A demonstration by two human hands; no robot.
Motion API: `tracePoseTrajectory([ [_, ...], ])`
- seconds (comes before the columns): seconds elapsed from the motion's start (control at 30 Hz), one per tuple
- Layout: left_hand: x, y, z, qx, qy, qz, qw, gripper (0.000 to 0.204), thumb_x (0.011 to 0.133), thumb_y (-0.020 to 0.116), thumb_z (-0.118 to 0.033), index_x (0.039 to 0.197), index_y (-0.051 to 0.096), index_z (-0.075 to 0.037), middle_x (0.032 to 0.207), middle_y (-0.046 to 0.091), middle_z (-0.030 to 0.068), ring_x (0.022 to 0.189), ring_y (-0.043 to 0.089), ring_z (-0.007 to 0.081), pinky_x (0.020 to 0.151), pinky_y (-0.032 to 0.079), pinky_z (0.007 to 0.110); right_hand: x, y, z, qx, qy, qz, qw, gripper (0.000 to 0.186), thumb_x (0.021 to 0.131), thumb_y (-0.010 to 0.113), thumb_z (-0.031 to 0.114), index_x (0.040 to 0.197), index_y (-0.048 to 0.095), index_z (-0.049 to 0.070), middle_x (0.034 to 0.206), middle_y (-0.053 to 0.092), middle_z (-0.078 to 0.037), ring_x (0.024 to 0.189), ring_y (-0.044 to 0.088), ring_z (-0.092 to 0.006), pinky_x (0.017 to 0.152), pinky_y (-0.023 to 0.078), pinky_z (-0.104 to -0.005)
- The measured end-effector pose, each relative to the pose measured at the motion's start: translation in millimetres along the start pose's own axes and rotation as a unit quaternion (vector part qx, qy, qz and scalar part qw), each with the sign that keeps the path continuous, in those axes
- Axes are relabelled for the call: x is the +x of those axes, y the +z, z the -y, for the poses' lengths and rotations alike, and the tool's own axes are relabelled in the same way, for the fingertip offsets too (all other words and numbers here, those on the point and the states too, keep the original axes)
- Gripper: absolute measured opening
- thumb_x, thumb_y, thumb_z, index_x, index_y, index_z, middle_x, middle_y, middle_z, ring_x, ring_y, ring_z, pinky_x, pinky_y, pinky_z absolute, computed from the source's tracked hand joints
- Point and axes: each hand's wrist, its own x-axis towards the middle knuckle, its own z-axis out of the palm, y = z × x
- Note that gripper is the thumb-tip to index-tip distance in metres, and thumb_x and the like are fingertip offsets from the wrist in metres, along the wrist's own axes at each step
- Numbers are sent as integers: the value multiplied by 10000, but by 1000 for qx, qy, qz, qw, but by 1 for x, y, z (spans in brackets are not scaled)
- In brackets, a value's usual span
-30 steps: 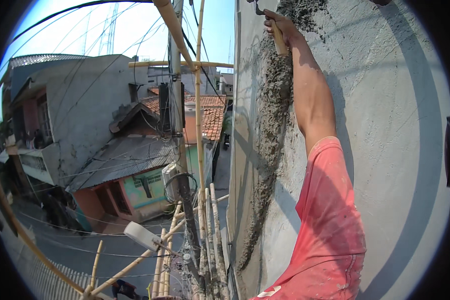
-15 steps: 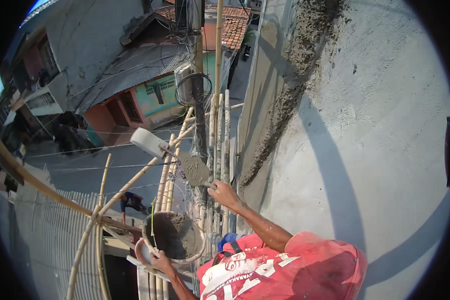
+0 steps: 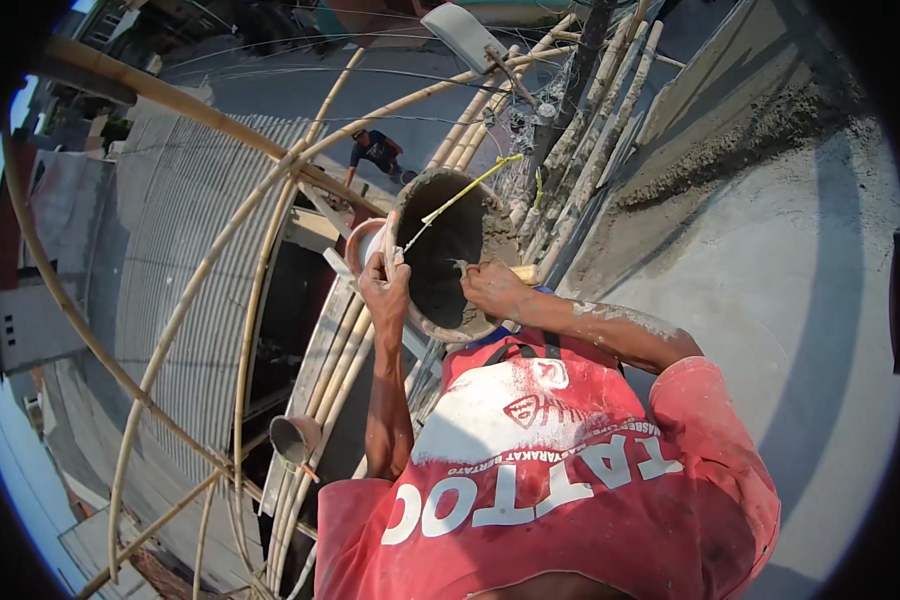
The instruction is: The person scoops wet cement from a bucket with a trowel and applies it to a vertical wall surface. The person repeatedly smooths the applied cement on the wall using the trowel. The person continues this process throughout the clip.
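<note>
A round bucket (image 3: 401, 217) of wet grey mortar (image 3: 497, 236) stands tilted in front of me. My left hand (image 3: 385, 288) is closed on its near left rim, beside a yellow-green strip (image 3: 467, 190) tied there. Over the bucket's right side, my right hand (image 3: 498, 289) is closed round the trowel handle. Just a bit of the trowel's metal (image 3: 460, 266) shows by my fingers; its blade is lost in the dark inside of the bucket. To the right, a rough band of fresh mortar (image 3: 730, 143) runs along the smooth grey wall (image 3: 720, 270).
Bamboo poles (image 3: 195, 290) cross on the left, with more poles (image 3: 600, 120) upright beside the wall. A street lamp (image 3: 462, 38) and tangled wires hang ahead. A smaller container (image 3: 295, 440) sits lower left. Below are a corrugated roof (image 3: 195, 260) and another person (image 3: 375, 152).
My view has tipped down toward the bucket. My right hand has brought the mortar-laden trowel from beside the poles down into the bucket. My left hand still grips the rim.
</note>
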Motion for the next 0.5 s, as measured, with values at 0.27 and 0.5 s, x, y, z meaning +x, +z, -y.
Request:
tracePoseTrajectory([
  [0.27, -5, 6, -12, 55, 50, 0, 997, 75, 711, 570, -48, 728, 510, -7, 624, 433, -16, 581, 395, 58, 512, 332, 227, 7, -19, -26, -150, 130, 86, 976, 69, 641, 580, 135, 661, 619, 83, 695, 611, -70, 647, 607, -207, 548, 453, -332],
  [0.5, -1, 24, -12, 85, 112, -9, 990, 132, 701, 600, -67, 689, 483, -8, 589, 430, 14, 551, 370, 72, 491, 325, 245, 3, -27, -6, 149, 188, 120, 963, 298, 649, 669, 297, 829, 643, 61, 796, 618, -170, 759, 606, -319, 685, 470, -407],
])
